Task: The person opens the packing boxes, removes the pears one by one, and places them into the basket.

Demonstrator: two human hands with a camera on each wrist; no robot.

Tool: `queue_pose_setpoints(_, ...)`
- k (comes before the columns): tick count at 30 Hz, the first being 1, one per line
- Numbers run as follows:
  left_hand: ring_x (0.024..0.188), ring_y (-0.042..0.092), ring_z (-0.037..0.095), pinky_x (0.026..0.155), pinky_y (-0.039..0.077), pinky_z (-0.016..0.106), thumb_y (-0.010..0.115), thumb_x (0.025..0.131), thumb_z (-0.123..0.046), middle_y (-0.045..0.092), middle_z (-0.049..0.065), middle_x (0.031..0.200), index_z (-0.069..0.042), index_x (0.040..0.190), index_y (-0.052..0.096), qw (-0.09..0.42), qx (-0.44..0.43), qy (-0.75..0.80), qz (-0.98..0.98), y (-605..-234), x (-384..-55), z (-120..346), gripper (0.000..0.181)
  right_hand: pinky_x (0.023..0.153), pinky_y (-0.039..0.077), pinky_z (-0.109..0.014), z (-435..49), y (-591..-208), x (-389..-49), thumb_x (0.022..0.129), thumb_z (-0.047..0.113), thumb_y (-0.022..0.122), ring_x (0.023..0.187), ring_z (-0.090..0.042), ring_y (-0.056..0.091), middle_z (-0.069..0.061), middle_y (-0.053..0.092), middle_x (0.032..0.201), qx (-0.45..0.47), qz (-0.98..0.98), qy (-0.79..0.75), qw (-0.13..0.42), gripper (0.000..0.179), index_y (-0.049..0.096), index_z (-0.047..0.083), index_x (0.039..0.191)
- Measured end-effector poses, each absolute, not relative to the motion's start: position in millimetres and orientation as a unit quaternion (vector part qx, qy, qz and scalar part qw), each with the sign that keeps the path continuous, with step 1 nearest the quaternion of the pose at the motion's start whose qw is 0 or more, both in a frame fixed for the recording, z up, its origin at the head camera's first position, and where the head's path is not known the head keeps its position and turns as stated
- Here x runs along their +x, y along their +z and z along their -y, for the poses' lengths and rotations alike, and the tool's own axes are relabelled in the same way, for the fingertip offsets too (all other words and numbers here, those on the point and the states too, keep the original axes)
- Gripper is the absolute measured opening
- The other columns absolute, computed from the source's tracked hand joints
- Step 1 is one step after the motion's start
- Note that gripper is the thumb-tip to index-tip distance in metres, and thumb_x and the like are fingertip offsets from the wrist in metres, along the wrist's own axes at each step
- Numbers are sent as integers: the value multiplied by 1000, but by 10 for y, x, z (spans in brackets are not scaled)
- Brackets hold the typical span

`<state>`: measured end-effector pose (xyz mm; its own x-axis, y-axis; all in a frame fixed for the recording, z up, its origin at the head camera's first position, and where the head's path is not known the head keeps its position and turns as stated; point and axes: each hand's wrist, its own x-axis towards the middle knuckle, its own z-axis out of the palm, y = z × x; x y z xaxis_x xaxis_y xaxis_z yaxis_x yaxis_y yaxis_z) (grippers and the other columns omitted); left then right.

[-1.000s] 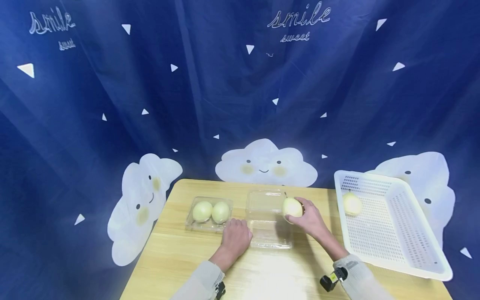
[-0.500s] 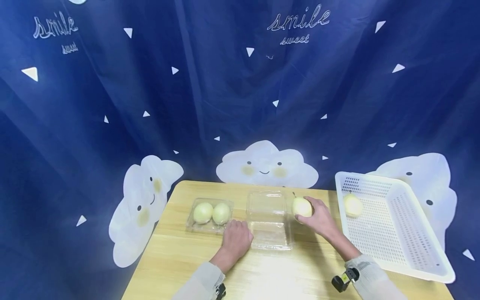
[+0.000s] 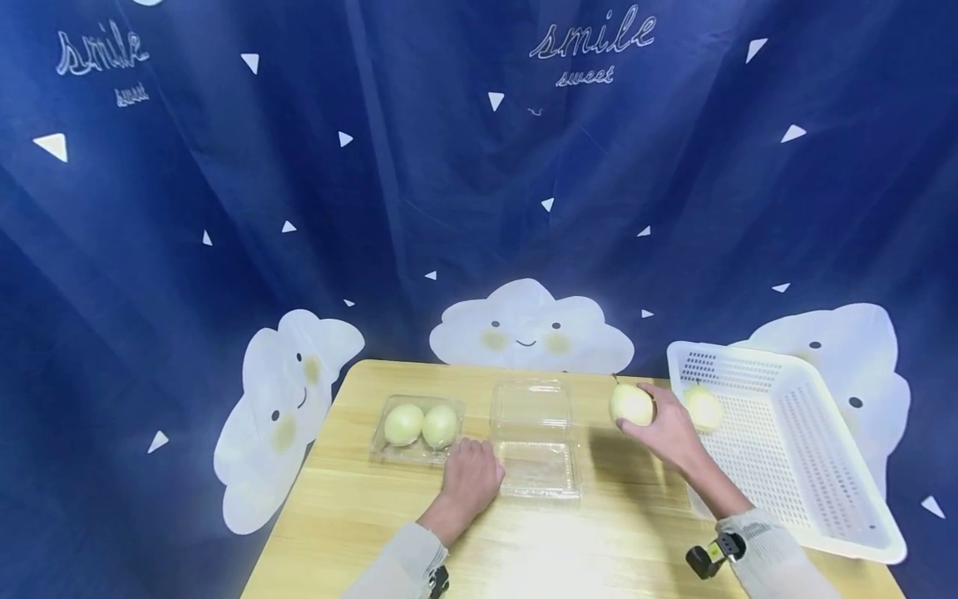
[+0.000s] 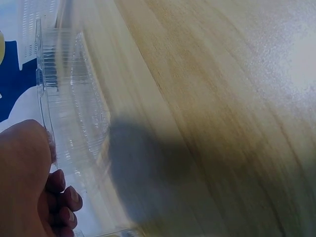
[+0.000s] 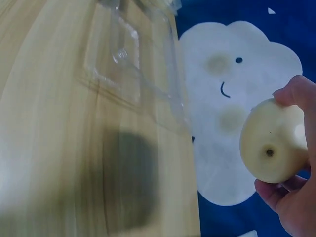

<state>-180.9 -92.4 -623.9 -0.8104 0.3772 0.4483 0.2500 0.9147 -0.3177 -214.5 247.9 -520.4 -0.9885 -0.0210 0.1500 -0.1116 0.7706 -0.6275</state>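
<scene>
My right hand [image 3: 666, 424] grips a pale yellow pear [image 3: 631, 405], stem up, above the table just left of the white basket. The right wrist view shows the base of this pear [image 5: 270, 143] between thumb and fingers. With fingers curled, my left hand [image 3: 471, 478] is at the left edge of a clear plastic clamshell box [image 3: 535, 470], which lies unfolded with nothing in it. In the left wrist view the thumb [image 4: 27, 136] is right at the box's rim [image 4: 44, 98]. Another clear box [image 3: 382, 445], left of that hand, contains two pears [image 3: 422, 426].
A white perforated basket [image 3: 793, 532] stands at the table's right side, with one pear [image 3: 705, 408] in its far left corner. The wooden table [image 3: 337, 499] ends at the back against a dark blue curtain [image 3: 449, 166] with cloud prints.
My right hand has carried the pear rightward, from over the unfolded clamshell box to near the basket's left rim. My left hand stays at the box's edge.
</scene>
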Motion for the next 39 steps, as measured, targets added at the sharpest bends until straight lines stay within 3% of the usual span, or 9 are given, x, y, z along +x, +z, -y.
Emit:
queue_pose_setpoints(11, 57, 39, 15, 57, 15, 24, 69, 87, -38, 44, -2, 58, -17, 66, 49, 263, -165, 117, 943, -6266, -1812, 921, 36, 85, 55, -63, -2785, -5162, -2172, 81, 33, 78, 114, -50, 60, -34, 56, 133, 52, 947, 299, 107, 78, 50, -7, 142)
queue_pose_setpoints(18, 58, 39, 15, 56, 18, 24, 66, 92, -38, 45, -2, 60, -16, 68, 50, 232, -163, 127, 950, -6227, -1802, 921, 36, 85, 54, -65, -2956, -5160, -2195, 79, 34, 79, 114, -51, 59, -36, 58, 131, 48, 949, 288, 121, 77, 53, -8, 138)
queue_pose_setpoints(29, 56, 35, 16, 54, 21, 25, 70, 85, -37, 32, -2, 57, -16, 64, 45, 277, -171, 112, 939, -6213, -1802, 924, 39, 84, 52, -65, -3307, -5142, -2268, 79, 35, 79, 111, -53, 58, -39, 60, 125, 40, 956, 254, 138, 77, 54, -11, 136)
queue_pose_setpoints(35, 58, 40, 15, 56, 20, 24, 66, 90, -38, 43, -2, 59, -16, 67, 49, 243, -168, 127, 947, -6227, -1803, 931, 37, 82, 50, -66, -3553, -5136, -2309, 81, 36, 76, 109, -55, 56, -41, 58, 124, 27, 962, 238, 132, 77, 51, -13, 135)
queue_pose_setpoints(39, 59, 42, 15, 57, 25, 24, 64, 92, -38, 46, -2, 60, -16, 68, 50, 217, -164, 127, 954, -6238, -1805, 925, 36, 71, 49, -54, -3711, -5160, -2353, 83, 38, 76, 103, -52, 58, -39, 60, 119, 12, 965, 231, 124, 74, 54, -11, 133)
